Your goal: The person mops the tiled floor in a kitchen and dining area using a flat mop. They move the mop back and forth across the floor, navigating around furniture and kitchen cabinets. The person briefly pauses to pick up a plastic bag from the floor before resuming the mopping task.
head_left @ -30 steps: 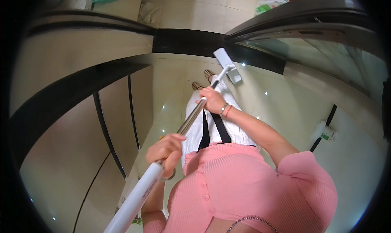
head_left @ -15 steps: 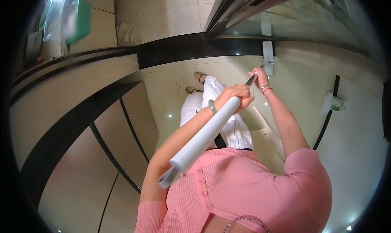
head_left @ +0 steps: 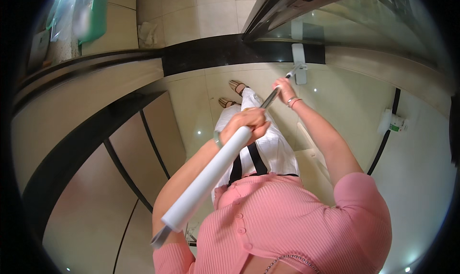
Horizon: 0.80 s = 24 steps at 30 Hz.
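Leftward along the doorway has gone the mop head [head_left: 298, 54] since half a second ago, and both hands have shifted left with it. White and flat, it now lies across the edge of the black sill [head_left: 215, 58], its near end over the pale floor tiles [head_left: 187, 94], just beside the glass door [head_left: 350, 27]. Whether it presses down or skims cannot be told.

The left hand [head_left: 247, 123] is wrapped round the mop [head_left: 206, 180] where the thick white grip meets the metal pole [head_left: 269, 100]; the right hand [head_left: 285, 89] is clenched lower on the pole, near the head. The grip slants back beside the pink top [head_left: 287, 207].

The step in hand looks like a wiping stroke along the sill. The next move probably calls for both hands to stay firm, the right one guiding the head clear of the shoes [head_left: 236, 86] and door frame.
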Available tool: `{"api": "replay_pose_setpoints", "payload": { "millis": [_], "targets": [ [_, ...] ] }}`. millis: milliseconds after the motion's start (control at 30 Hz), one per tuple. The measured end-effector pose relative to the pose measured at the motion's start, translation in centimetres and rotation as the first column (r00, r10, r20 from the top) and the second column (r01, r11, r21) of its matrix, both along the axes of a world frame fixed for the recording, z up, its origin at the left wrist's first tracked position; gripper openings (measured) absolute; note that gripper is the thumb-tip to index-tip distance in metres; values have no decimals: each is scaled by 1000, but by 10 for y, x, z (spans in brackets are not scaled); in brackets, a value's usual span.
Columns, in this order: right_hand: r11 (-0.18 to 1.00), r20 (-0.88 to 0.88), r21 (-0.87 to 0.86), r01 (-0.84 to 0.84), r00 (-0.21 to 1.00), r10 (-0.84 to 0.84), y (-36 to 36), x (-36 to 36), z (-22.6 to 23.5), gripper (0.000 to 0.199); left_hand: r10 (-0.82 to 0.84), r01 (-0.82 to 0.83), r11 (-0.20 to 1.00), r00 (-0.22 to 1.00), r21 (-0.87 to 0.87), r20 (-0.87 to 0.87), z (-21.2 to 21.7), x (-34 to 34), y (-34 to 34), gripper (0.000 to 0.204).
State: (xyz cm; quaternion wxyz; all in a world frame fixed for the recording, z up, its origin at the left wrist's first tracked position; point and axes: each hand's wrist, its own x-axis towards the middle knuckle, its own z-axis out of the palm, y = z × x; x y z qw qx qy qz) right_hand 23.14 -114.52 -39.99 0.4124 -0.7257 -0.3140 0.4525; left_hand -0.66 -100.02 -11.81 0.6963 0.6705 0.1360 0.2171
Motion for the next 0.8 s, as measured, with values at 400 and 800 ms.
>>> {"api": "replay_pose_setpoints", "payload": {
  "millis": [400, 800],
  "targets": [
    [762, 467, 196, -617, 742, 481, 104, -252, 90, 9, 332, -305, 942, 901, 137, -279, 112, -210, 15, 31],
    [511, 97, 234, -827, 543, 834, 122, -390, 134, 8, 682, -636, 723, 598, 269, -420, 178, -271, -41, 30]
  ]
}}
